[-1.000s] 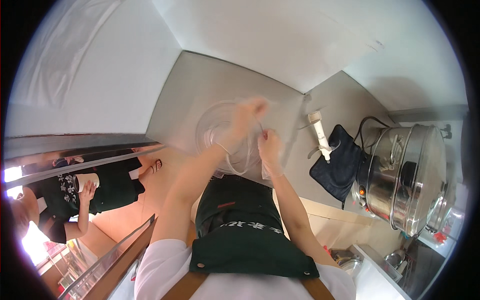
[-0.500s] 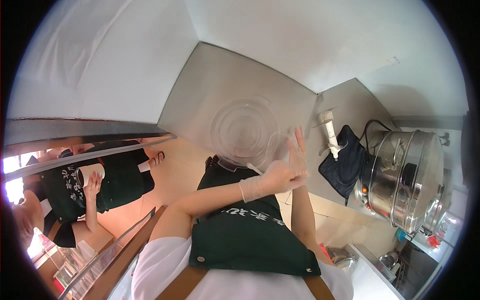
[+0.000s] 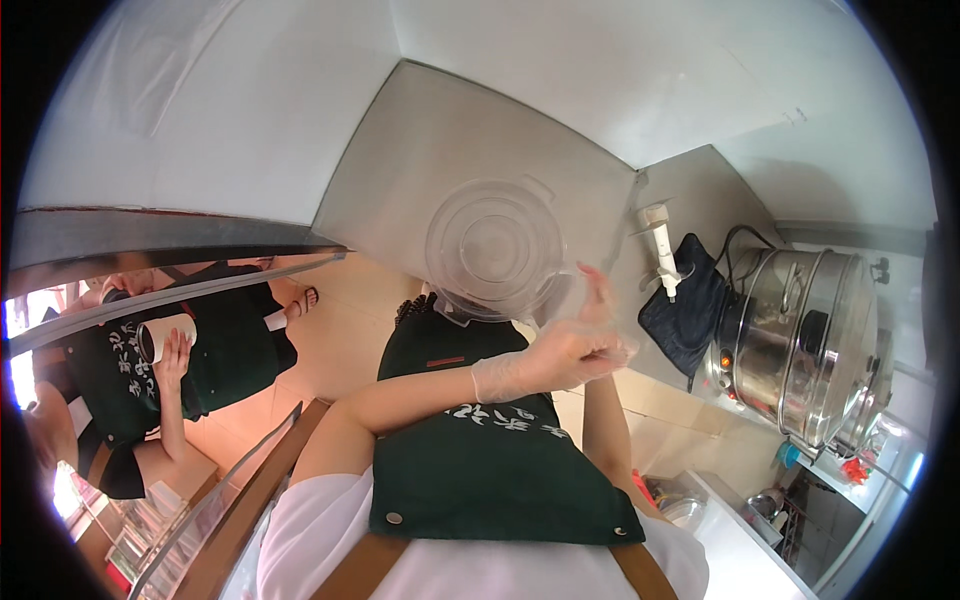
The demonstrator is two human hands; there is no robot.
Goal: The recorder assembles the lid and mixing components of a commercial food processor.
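My left hand (image 3: 565, 355) wears a thin clear disposable glove, its loose cuff around the wrist. It crosses in front of my right hand (image 3: 595, 292), with its fingers closed on thin see-through film that looks like a second glove (image 3: 626, 350) at my right hand. The right hand points upward with fingers stretched out and is partly hidden behind the left; how far the film covers it is hard to make out. Just beyond my hands, a round clear plastic container (image 3: 495, 240) with a side tab stands on the steel counter (image 3: 370, 170).
To the right are a white handle-like fitting (image 3: 660, 255), a dark folded cloth (image 3: 685, 310) and a large steel steamer pot (image 3: 785, 340) with a lit indicator. Pale walls close in the counter. At left, beyond a metal rail, a person in a green apron (image 3: 230, 350) holds a white cup (image 3: 165, 338).
My left hand has shifted slightly right and pulls at the film by my right hand. The view has tilted a little. The person at left still holds the cup.
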